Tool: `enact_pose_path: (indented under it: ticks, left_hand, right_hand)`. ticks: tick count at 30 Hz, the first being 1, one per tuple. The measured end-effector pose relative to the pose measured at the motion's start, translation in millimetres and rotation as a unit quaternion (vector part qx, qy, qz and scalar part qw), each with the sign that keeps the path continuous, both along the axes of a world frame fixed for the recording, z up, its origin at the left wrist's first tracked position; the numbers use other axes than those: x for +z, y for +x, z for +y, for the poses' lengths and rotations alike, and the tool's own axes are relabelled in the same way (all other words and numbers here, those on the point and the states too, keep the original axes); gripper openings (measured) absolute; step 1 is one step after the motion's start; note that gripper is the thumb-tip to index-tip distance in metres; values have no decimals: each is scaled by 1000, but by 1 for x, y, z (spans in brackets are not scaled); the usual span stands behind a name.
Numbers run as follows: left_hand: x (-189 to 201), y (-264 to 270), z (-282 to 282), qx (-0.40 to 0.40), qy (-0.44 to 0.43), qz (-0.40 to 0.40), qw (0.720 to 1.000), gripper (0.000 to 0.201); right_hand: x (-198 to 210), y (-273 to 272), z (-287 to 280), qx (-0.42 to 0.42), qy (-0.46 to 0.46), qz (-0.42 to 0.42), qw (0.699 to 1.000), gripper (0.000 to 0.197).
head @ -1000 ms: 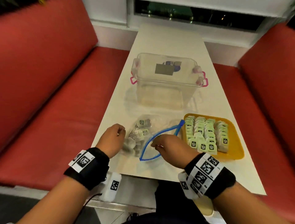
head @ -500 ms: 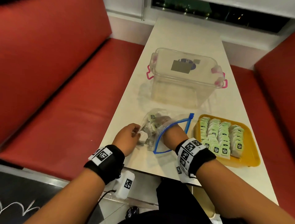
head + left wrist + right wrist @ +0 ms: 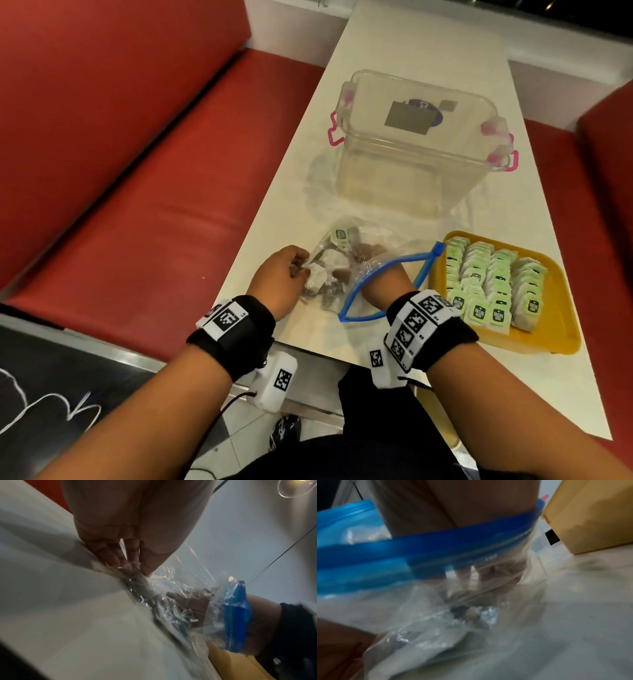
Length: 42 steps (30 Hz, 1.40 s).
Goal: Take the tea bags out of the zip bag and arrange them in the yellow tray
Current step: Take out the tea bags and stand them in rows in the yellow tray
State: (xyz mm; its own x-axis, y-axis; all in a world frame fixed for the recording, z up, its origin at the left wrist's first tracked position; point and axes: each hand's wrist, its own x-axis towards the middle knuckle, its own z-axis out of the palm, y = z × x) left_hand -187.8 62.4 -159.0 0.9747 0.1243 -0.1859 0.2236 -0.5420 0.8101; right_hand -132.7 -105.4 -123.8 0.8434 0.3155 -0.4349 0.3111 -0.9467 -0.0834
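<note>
A clear zip bag [image 3: 359,274] with a blue zip strip [image 3: 387,265] lies on the white table [image 3: 411,44] and holds several tea bags [image 3: 327,263]. My left hand [image 3: 298,270] pinches the bag's closed end, thumb against fingertips [image 3: 113,559] on the plastic. My right hand [image 3: 363,257] is inside the bag past the wrist, the zip strip [image 3: 436,547] ringing my forearm. Its fingers [image 3: 488,582] reach the tea bags, blurred behind plastic, so any hold is unclear. The yellow tray [image 3: 556,329] to the right carries rows of green-tagged tea bags [image 3: 493,284].
A clear plastic box [image 3: 418,147] with pink clips stands behind the bag in the middle of the table. Red bench seats [image 3: 137,205] flank the narrow table. The table's near edge [image 3: 325,349] runs just under my wrists. The tray's side wall [image 3: 590,513] stands close by my right forearm.
My right hand has gone from the bag's mouth into the bag, up to the wrist. My left hand has kept hold of the closed end. The head view swung left and down.
</note>
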Motion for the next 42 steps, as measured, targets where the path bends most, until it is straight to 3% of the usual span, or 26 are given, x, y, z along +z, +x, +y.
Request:
enact_pose_path:
  ticks: [6, 11, 14, 16, 23, 28, 35, 38, 42]
  left_hand:
    - [-4, -2, 1, 19, 0, -17, 1000, 12]
    - [-4, -1, 4, 54, -10, -40, 998, 7]
    - [-2, 3, 8, 74, -34, -48, 996, 7]
    - [0, 5, 10, 81, -34, -55, 995, 5]
    - [2, 8, 11, 110, -40, -54, 992, 3]
    - [4, 13, 14, 139, -22, -72, 987, 2]
    - [10, 13, 17, 114, -3, -42, 993, 13]
    - [24, 13, 14, 108, 62, -89, 988, 29]
    - [65, 15, -11, 55, 32, -191, 980, 18]
  right_hand:
    - [6, -5, 6, -19, 66, 37, 997, 22]
    - [21, -18, -13, -54, 130, 26, 990, 32]
    - [27, -19, -20, -45, 168, 19, 985, 10]
    - [31, -22, -21, -28, 197, 17, 980, 6]
    - [46, -35, -33, -109, 339, -4, 934, 14]
    - [51, -28, -48, -172, 350, -16, 921, 25]
    - [65, -24, -77, -227, 364, -16, 903, 19]
    - [80, -24, -95, -225, 347, -23, 910, 15]
    - [102, -26, -114, -245, 408, -20, 880, 16]
